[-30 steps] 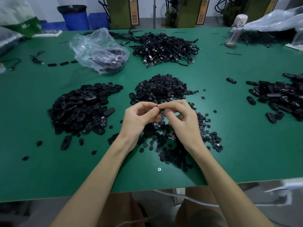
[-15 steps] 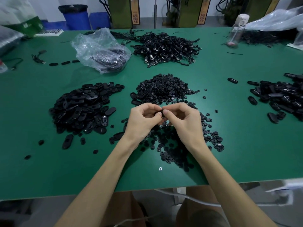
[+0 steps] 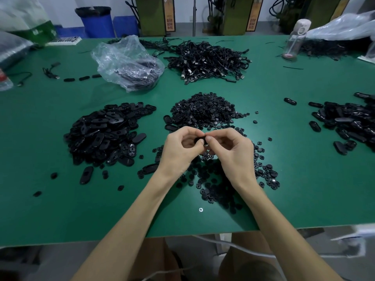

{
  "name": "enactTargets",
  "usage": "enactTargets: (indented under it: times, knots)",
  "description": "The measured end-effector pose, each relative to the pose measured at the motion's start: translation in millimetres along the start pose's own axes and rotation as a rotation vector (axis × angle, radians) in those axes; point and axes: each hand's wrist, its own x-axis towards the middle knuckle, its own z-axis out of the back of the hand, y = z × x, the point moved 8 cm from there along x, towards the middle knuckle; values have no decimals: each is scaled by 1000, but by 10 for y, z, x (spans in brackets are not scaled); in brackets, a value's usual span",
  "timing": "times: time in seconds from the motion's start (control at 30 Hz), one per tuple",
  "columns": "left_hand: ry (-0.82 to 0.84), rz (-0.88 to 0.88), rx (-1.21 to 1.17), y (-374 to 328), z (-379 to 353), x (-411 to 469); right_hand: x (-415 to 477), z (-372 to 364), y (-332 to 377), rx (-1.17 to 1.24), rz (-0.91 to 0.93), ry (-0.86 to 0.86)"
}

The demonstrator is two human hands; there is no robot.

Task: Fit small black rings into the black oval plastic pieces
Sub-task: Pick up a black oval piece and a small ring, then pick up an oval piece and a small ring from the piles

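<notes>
Ring-fitting step: left hand (image 3: pixel 178 152) pinches a black oval piece (image 3: pixel 199 140); right hand (image 3: pixel 233 154), touching it, pinches the other end, ring hidden. Next likely: a firm seating press.

1. I see a green-topped table (image 3: pixel 60 209) filling most of my view.
2. At the far left, a blue bin (image 3: pixel 95 25) stands against a pale wall (image 3: pixel 119 5).
3. Olive-green machines (image 3: pixel 151 17) line the far side.
4. Grey floor (image 3: pixel 40 264) shows below the near edge.
</notes>
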Motion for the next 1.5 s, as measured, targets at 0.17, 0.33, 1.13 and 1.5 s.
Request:
enactTargets:
  times: [0.17,0.33,1.13,1.5]
  knots:
    - [30,6,-106,-41,39,-3,4,8,16,4,26,0]
    - [6,-26,-58,-55,50,-6,-12,-8,65,-96,79,-18]
    - [-261,262,1210,-67,1201,-83,237,1739,-574,-774,-267,-273]
    - [-162,118,485,-122,698,-47,230,1561,-370,-951,-10,-75]
